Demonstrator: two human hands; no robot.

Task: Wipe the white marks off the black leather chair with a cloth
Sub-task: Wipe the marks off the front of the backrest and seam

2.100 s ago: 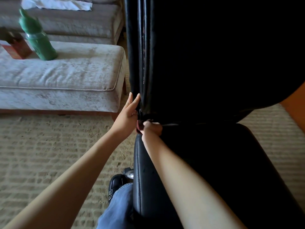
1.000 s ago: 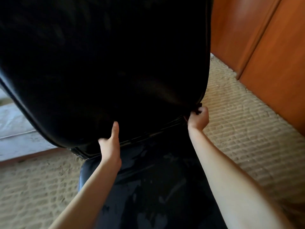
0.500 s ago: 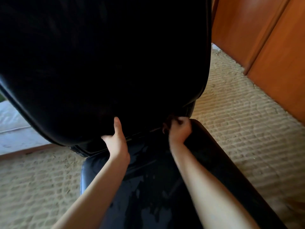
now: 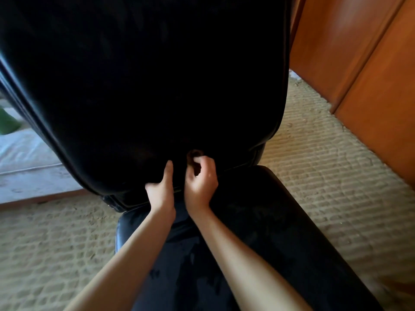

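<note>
Chair [image 4: 258, 221] crease, 6 o'clock of backrest [image 4: 143, 86]: right hand [image 4: 201, 182] clamped on dark cloth [image 4: 195, 153]; left hand [image 4: 160, 191] braces leather, fingers hidden, cannot tell grip. Short firm strokes along seam.

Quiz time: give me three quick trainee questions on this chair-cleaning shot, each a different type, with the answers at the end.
1. True or false: the left hand lies flat on the seat.
2. Where is the right hand? A, down on the floor. B, at the lower edge of the backrest, right beside the left hand. C, up on the wooden wall.
3. Fill the gap: on both sides of the seat the ground is covered by beige woven ____.

Key: 1 false, its thumb points up on the backrest's lower edge. 2 B. 3 carpet.
</note>
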